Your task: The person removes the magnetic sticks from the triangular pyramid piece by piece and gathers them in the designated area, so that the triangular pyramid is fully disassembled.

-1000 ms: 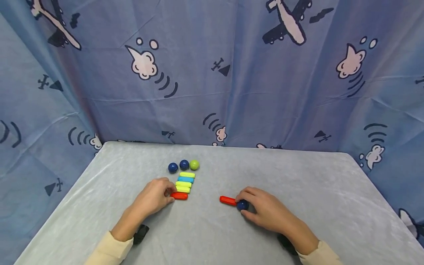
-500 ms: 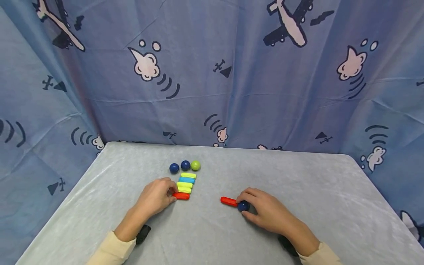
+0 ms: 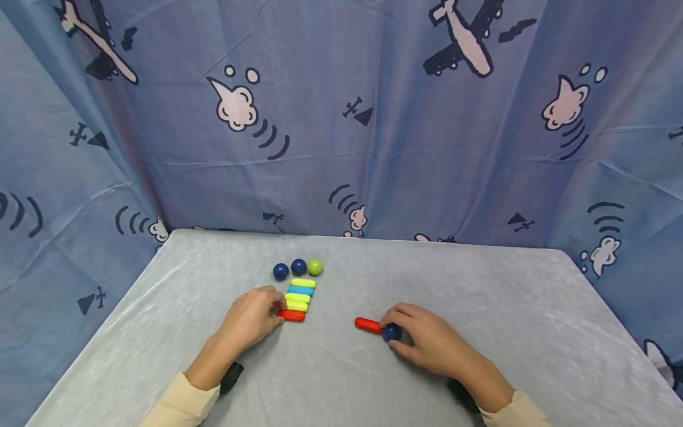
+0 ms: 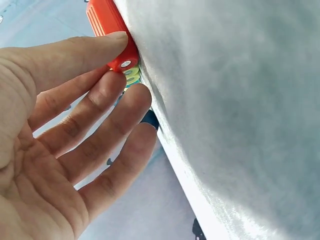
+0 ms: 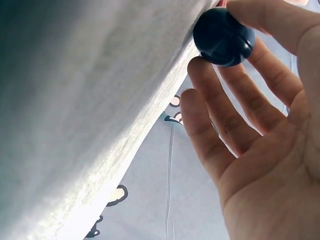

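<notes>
My left hand [image 3: 249, 320] pinches the left end of a red stick [image 3: 293, 316] between thumb and fingers. A silvery dot shows on that stick's end in the left wrist view, where the thumb lies across the red stick [image 4: 106, 17]. Beyond it, yellow sticks [image 3: 297, 298] and a light blue stick [image 3: 301, 290] lie side by side in a row. On the right, thumb and fingers of my right hand [image 3: 424, 339] grip a dark blue ball [image 3: 391, 333]. A second red stick [image 3: 367, 324] points leftward from this ball, its right end right at the ball and fingertips.
Behind the row of sticks sit two dark blue balls [image 3: 280, 271] and a lime green ball [image 3: 315, 267]. Pale cloth covers the table [image 3: 480, 284]. A blue printed curtain [image 3: 315, 118] rises at its far edge.
The head view has shifted slightly since the first frame. Both hands, the sticks and the balls keep their places.
</notes>
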Motion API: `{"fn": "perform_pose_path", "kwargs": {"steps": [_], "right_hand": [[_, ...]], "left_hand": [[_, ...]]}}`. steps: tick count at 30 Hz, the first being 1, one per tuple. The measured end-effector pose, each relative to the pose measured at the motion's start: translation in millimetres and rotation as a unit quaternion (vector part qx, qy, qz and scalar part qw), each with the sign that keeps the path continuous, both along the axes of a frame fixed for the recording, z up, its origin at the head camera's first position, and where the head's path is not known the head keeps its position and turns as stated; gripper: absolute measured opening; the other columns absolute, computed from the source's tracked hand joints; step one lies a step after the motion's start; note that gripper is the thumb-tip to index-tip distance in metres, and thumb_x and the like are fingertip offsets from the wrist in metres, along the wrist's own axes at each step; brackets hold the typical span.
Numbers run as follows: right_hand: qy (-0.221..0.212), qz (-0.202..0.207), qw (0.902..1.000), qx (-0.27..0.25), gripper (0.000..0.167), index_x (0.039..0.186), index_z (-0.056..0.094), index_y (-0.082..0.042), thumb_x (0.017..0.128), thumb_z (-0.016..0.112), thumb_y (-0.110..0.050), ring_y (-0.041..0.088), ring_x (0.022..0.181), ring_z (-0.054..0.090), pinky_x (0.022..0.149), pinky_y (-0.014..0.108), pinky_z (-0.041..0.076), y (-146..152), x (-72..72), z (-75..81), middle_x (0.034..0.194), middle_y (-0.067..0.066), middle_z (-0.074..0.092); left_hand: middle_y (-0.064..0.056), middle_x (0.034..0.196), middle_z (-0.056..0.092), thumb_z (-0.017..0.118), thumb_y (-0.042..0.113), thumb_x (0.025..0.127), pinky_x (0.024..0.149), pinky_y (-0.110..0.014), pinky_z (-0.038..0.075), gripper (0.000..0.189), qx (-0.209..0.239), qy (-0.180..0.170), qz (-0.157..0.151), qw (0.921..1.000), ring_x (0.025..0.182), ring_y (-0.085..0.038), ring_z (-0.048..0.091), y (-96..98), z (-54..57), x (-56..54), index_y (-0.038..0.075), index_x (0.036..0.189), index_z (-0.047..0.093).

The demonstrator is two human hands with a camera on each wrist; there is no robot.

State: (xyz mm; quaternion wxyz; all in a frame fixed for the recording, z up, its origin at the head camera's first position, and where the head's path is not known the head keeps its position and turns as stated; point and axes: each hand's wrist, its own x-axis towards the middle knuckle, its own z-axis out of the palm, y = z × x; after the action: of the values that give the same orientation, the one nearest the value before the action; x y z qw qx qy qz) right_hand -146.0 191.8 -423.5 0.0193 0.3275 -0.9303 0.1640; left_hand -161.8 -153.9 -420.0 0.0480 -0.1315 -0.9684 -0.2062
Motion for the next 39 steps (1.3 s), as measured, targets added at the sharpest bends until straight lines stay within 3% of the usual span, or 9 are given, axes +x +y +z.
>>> {"fn": "perform_pose_path", "kwargs": {"steps": [6, 10, 14, 16, 20, 25, 39], "right_hand": [[-0.013, -0.002, 0.9999, 0.002, 0.028, 0.110, 0.066, -0.030, 0.085, 0.079, -0.026, 0.004, 0.102, 0.061, 0.089, 0.034, 0.054, 0, 1.3, 1.9, 0.111, -0.016, 0.062], [-0.037, -0.009, 0.9993, -0.004, 0.031, 0.113, 0.065, -0.029, 0.086, 0.079, -0.025, 0.005, 0.105, 0.061, 0.092, 0.036, 0.054, -1, 1.0, 3.5, 0.113, -0.015, 0.062], [-0.048, -0.012, 0.9986, -0.017, 0.034, 0.116, 0.064, -0.026, 0.086, 0.078, -0.023, 0.007, 0.106, 0.062, 0.092, 0.037, 0.054, -1, 0.4, 3.2, 0.114, -0.013, 0.064], [-0.046, -0.009, 0.9986, -0.025, 0.034, 0.117, 0.064, -0.024, 0.086, 0.078, -0.021, 0.008, 0.105, 0.063, 0.090, 0.037, 0.055, -1, -0.3, 3.1, 0.115, -0.011, 0.064], [-0.043, -0.002, 0.9984, -0.038, 0.035, 0.118, 0.064, -0.020, 0.086, 0.078, -0.018, 0.010, 0.104, 0.064, 0.088, 0.037, 0.055, 0, -0.9, 3.1, 0.116, -0.009, 0.065], [-0.047, -0.001, 0.9981, -0.039, 0.035, 0.119, 0.065, -0.021, 0.086, 0.078, -0.018, 0.009, 0.104, 0.064, 0.088, 0.036, 0.055, 1, -1.1, 3.6, 0.115, -0.010, 0.066], [-0.053, -0.007, 0.9975, -0.047, 0.033, 0.116, 0.067, -0.020, 0.085, 0.079, -0.016, 0.007, 0.100, 0.064, 0.086, 0.034, 0.055, 0, -1.2, 4.0, 0.111, -0.011, 0.067]], "left_hand": [[0.004, 0.081, 0.065, 0.087, 0.011, 0.073, 0.063, -0.030, 0.046, 0.019, -0.016, 0.012, -0.017, 0.9996, 0.070, -0.010, 0.056, 7.6, 16.6, 6.6, 0.015, 0.085, 0.073], [0.003, 0.085, 0.068, 0.084, 0.016, 0.079, 0.064, -0.028, 0.048, 0.015, -0.010, 0.025, -0.086, 0.9959, 0.073, -0.011, 0.061, 32.9, 23.4, 9.2, 0.014, 0.091, 0.075], [0.002, 0.095, 0.070, 0.079, 0.019, 0.085, 0.069, -0.025, 0.051, 0.018, -0.022, -0.004, -0.181, 0.9833, 0.083, -0.011, 0.064, 67.9, 21.8, 5.4, 0.016, 0.103, 0.075], [0.002, 0.100, 0.070, 0.076, 0.019, 0.087, 0.073, -0.024, 0.052, 0.022, -0.034, -0.017, -0.211, 0.9768, 0.088, -0.011, 0.064, 82.8, 20.8, 2.1, 0.018, 0.109, 0.075], [0.003, 0.102, 0.070, 0.075, 0.019, 0.088, 0.074, -0.022, 0.052, 0.026, -0.043, -0.027, -0.242, 0.9689, 0.087, -0.008, 0.063, 103.5, 15.3, -4.0, 0.019, 0.114, 0.074], [0.005, 0.096, 0.070, 0.077, 0.016, 0.086, 0.072, -0.021, 0.050, 0.023, -0.034, -0.035, -0.255, 0.9657, 0.080, -0.006, 0.059, 113.6, 7.4, -7.3, 0.019, 0.108, 0.075], [0.003, 0.092, 0.071, 0.080, 0.016, 0.083, 0.066, -0.018, 0.045, 0.018, -0.002, -0.048, -0.229, 0.9723, 0.072, -0.005, 0.053, 117.0, 3.4, -7.5, 0.014, 0.101, 0.078]]}}
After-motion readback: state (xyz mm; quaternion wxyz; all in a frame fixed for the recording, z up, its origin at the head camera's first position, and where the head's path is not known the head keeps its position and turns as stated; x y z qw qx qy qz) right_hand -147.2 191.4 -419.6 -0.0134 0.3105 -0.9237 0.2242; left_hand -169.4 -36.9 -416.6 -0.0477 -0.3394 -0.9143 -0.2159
